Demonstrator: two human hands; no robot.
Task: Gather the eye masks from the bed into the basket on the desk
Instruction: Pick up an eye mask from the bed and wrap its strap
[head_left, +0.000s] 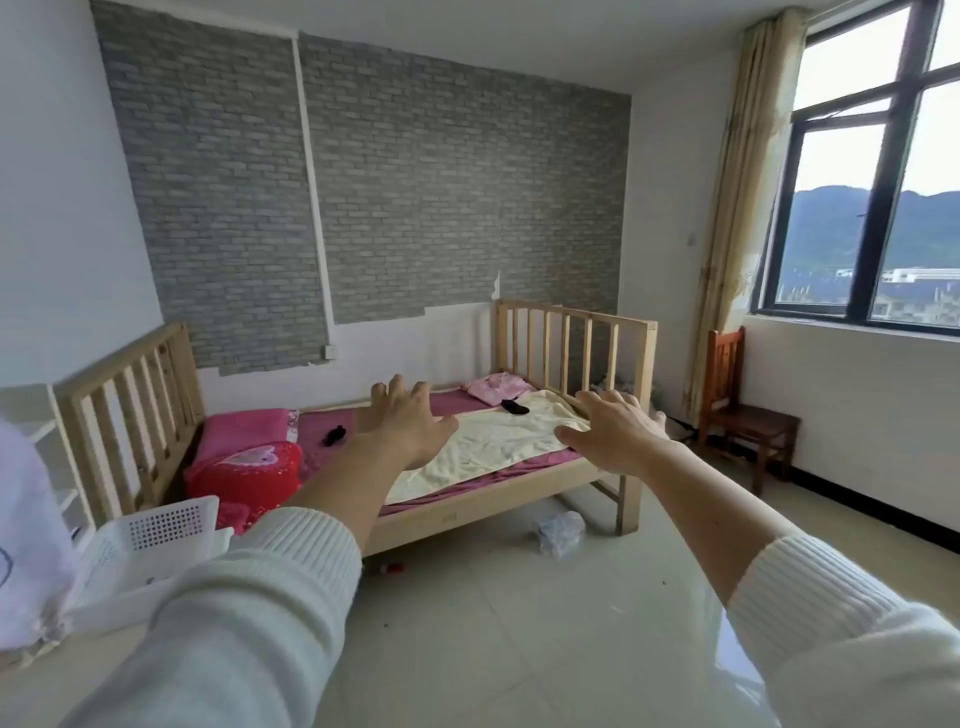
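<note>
You see two black eye masks (333, 434) (515, 407) on one wooden bed (483, 499). You have two hands, left hand (410, 421) and right hand (613, 431), both empty with fingers spread. There is one white basket (156, 540), one wooden chair (743, 410), two pink pillows (244, 431) (496, 387) and one cream towel (488, 441).

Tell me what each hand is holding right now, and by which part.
Nothing is held. The left hand and right hand are both open with fingers spread, in the air. Two small black eye masks lie untouched on the wooden-framed bed.
</note>
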